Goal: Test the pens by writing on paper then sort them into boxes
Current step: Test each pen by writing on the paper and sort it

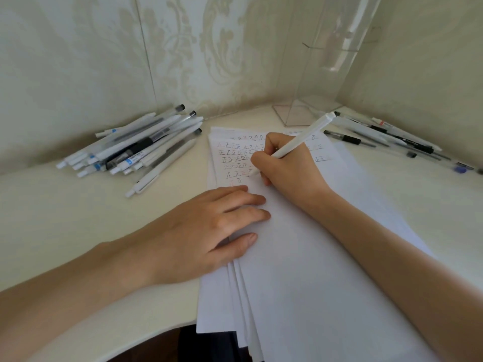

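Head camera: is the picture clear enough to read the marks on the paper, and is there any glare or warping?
Head view: soft, even light, no hard shadows; marks on the paper by the pen in the right hand are readable though slightly soft; the clear box shows faint reflections; wide-angle bend curves the table edge.

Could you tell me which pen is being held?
The white pen in the right hand, tip on the paper; the rest lie loose on the table.
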`<move>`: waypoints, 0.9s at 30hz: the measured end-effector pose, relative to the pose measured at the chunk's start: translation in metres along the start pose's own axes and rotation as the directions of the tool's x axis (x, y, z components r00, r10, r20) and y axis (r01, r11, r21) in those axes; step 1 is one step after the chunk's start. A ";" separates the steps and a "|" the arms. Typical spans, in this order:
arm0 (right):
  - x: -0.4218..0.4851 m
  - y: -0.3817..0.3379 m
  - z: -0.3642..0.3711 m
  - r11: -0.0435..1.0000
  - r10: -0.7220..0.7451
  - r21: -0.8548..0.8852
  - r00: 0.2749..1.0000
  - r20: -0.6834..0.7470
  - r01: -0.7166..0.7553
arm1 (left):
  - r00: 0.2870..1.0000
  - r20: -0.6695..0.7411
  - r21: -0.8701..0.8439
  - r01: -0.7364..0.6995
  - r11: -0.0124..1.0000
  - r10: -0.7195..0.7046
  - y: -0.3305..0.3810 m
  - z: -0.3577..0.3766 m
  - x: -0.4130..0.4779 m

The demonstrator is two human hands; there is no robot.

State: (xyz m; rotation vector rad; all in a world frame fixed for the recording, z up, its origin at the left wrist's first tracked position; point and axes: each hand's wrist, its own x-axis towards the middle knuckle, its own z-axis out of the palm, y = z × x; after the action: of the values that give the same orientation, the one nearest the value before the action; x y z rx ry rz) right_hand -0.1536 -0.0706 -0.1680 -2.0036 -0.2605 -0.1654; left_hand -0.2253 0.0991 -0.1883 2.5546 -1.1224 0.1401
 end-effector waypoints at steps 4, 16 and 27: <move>0.002 0.001 0.000 1.000 0.006 -0.002 1.000 0.005 -0.006 | 1.000 0.006 0.011 -0.003 1.000 0.002 0.000 0.000 0.000; 0.000 0.000 -0.002 1.000 0.007 0.023 1.000 -0.002 -0.007 | 1.000 0.005 0.013 0.006 1.000 -0.006 0.000 0.000 0.000; -0.002 -0.001 -0.002 0.999 0.016 0.030 0.999 0.050 -0.018 | 1.000 0.007 -0.009 0.002 1.000 -0.002 -0.001 0.001 0.000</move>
State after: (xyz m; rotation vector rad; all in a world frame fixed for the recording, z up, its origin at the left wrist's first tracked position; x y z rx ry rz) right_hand -0.1554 -0.0721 -0.1671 -1.9812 -0.2760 -0.1003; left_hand -0.2243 0.0994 -0.1894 2.5506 -1.1209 0.1252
